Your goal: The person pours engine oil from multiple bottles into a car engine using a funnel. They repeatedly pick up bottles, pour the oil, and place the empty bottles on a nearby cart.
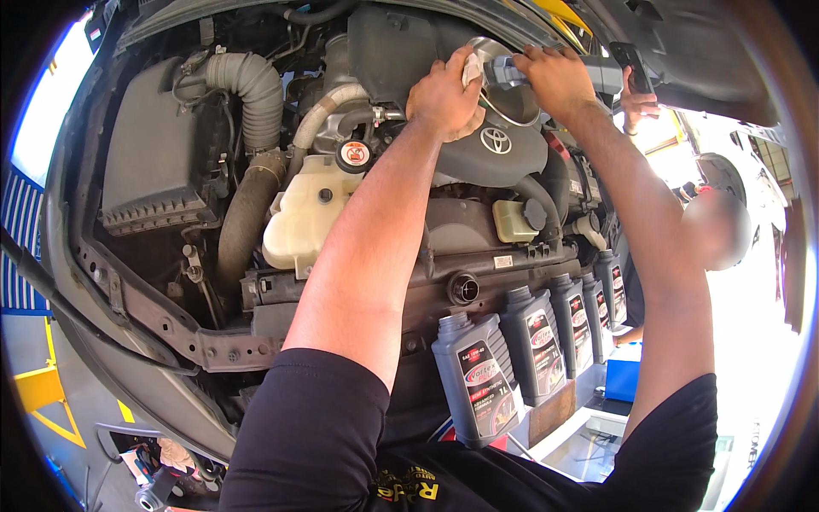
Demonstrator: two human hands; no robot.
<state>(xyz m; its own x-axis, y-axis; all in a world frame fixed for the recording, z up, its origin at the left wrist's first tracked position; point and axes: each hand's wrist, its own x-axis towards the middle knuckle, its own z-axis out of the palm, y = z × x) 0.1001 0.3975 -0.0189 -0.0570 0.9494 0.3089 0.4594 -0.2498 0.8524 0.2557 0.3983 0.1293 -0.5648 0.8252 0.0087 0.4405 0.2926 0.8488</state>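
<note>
Bottle (509, 72) first, in the head view, the only one: it lies tipped on its side at 1 o'clock, its neck end pointing toward 9 o'clock, at the funnel (517, 104). The right hand (559, 78) grasps it from above. The left hand (445, 94) is closed around a pale cloth (472, 70) beside the funnel; whether those fingers also grip the rim, I cannot tell. As for progress, the funnel appears to be set in place by the engine cover (465, 166), and the bottle has been brought to it, so I judge the work to be at the tipping stage. No stream shows, and the level inside the bottle cannot be read, so how much has gone through is unclear. With both hands occupied, setting down the bottle and lifting out the funnel look not yet done. Five more bottles (478, 380) stand upright in a row from 5 round to 3 o'clock; whether they are full, spent or capped is not clear. Near the centre, toward 4 o'clock, sits a round black cap (463, 288), perhaps loose. Toward 10 o'clock, the white tank (299, 224) appears capped. At 2 o'clock, another person's hand (636, 107) holds up a phone (630, 66), apart from the work.
</note>
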